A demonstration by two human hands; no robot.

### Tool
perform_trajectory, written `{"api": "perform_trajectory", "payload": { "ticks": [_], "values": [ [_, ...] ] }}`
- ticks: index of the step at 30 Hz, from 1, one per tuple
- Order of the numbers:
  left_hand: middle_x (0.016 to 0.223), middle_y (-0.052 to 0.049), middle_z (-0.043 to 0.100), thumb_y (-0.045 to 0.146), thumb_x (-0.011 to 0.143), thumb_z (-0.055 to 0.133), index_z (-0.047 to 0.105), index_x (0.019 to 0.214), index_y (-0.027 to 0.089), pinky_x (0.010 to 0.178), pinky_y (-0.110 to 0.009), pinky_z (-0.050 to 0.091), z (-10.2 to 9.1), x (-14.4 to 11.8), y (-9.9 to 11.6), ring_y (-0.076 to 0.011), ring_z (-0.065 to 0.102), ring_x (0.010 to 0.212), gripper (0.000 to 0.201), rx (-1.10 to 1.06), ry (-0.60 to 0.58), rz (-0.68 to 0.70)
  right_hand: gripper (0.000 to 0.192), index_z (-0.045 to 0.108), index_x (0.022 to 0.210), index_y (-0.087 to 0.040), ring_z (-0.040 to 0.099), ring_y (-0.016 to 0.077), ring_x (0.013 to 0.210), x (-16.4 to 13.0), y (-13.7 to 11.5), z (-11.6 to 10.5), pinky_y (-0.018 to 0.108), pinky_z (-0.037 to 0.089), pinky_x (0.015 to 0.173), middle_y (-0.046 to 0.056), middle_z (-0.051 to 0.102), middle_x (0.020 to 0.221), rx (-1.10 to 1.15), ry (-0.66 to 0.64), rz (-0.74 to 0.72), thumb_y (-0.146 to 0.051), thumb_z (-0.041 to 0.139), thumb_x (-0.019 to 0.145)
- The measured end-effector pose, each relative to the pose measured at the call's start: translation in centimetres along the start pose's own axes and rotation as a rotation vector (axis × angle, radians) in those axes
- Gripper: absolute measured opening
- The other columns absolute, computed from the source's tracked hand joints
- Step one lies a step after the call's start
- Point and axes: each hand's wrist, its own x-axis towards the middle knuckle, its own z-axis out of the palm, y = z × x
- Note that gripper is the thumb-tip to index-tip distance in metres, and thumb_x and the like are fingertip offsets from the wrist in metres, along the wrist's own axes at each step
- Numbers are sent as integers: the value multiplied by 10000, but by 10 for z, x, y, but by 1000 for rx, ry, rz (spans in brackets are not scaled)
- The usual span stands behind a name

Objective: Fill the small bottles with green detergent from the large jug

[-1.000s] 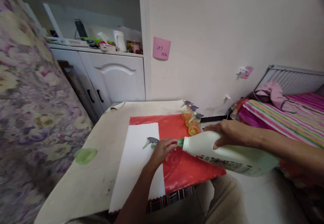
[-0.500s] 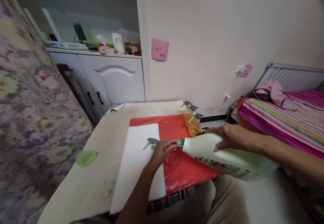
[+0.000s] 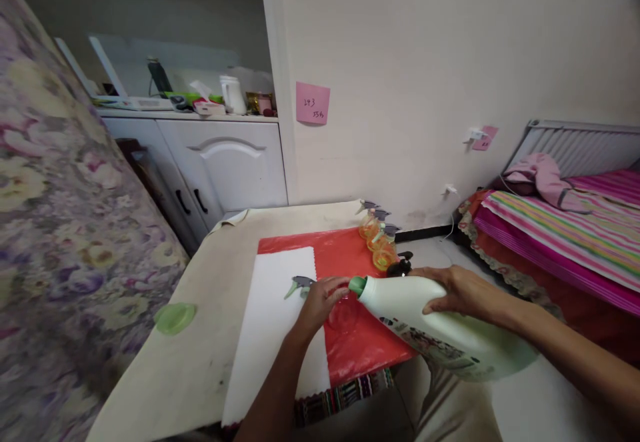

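Right hand (image 3: 457,293) wrapped over top of large white jug (image 3: 440,329), jug tipped nearly flat, green spout touching mouth of small clear bottle (image 3: 343,312) on red mat (image 3: 350,255). Left hand (image 3: 320,299) curled round small bottle's neck; contents hard to tell. Grey spray head (image 3: 299,285) just beyond left hand. Three spray bottles (image 3: 380,239) with orange liquid at red mat's far corner. Green cap (image 3: 175,317) well left of mat.

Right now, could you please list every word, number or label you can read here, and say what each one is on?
"243" with a second handwritten line too blurred to be sure of: pink sticky note on the wall.
Printed label on the white detergent jug held by the right hand: too blurred to read.
Pink tag by the wall socket: unreadable.
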Motion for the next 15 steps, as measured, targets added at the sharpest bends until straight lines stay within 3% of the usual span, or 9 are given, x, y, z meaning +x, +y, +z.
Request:
{"api": "perform_trajectory", "payload": {
  "ticks": [8, 15],
  "values": [
    [1090, -55, 699, 369, 874, 540, 675, 1109, 235, 918, -355, 454, 1, -2, 0, -218, 622, 1006, 303, 38, 21, -9, 591, 558, 1263, -342, 675, 276, 922, -9, 14, 21, 333, 510, 803, 0, 719, 1082, 152, 74, 16, -481, 689, 703],
    [1196, -73, 664, 370, 908, 463, 610, 1222, 241, 989, -398, 426, -1, -7, 8, -223, 593, 1088, 371, 64, 25, -54, 578, 571, 1268, -279, 627, 297, 1046, -27, 8, 24, 338, 504, 874, 26, 656, 1228, 393, 207, 25, -434, 671, 720]
  ]
}}
